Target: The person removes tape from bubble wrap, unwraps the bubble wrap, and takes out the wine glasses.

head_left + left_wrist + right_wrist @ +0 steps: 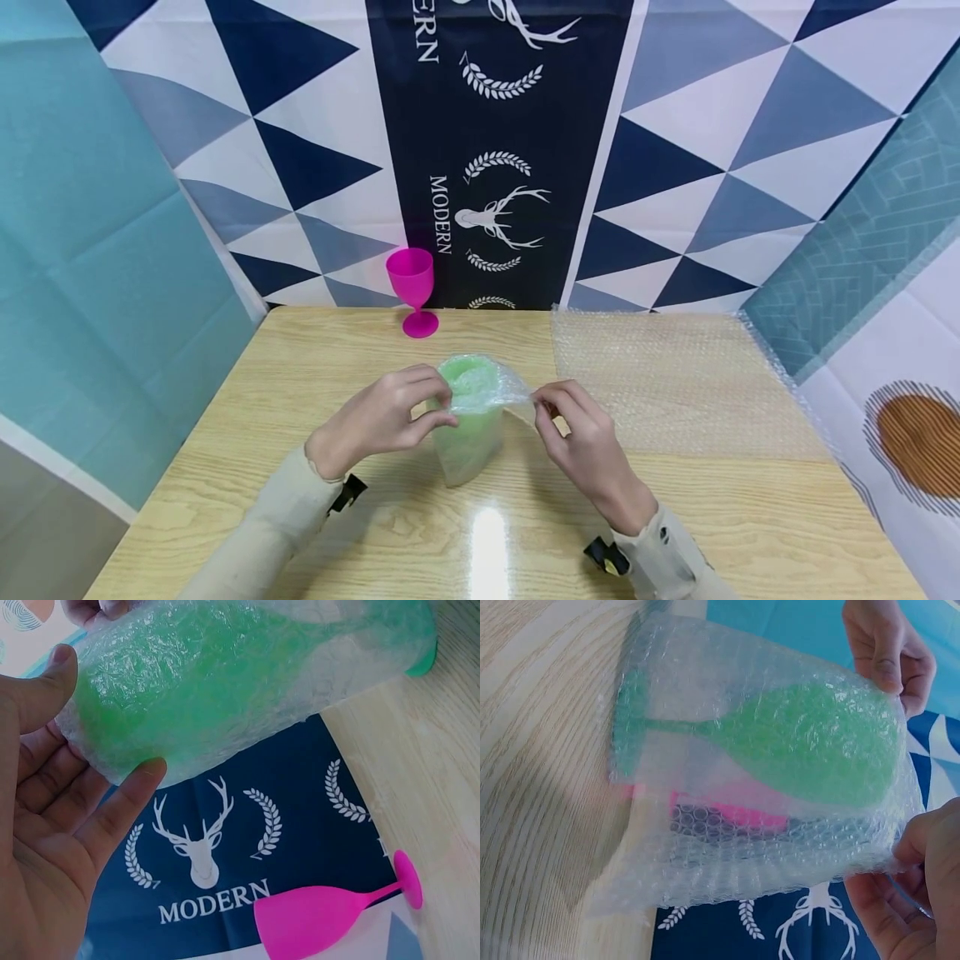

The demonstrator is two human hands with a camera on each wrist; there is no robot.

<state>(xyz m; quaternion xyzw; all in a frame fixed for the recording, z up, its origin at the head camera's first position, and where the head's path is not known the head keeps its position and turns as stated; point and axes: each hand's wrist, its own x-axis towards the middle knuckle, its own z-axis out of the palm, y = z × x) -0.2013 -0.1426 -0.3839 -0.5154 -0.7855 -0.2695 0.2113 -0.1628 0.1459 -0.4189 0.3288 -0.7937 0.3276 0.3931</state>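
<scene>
A green goblet (pixel 817 742) stands upright on the table, with clear bubble wrap (pixel 735 862) around it. Its bowl, stem and foot show through the wrap in the right wrist view. My left hand (pixel 390 412) is at the top left of the bundle, thumb and fingers holding the wrap by the goblet's rim. On the other side, my right hand (pixel 581 437) pinches the top corner of the wrap's loose flap between thumb and fingers. That flap stretches out from the goblet toward the right hand.
A magenta goblet (pixel 412 279) stands upright at the table's back edge, behind the bundle. Another bubble wrap sheet (pixel 675 383) lies flat on the right of the wooden table (pixel 300 358). Patterned cloths (pixel 502 167) hang behind and at the sides.
</scene>
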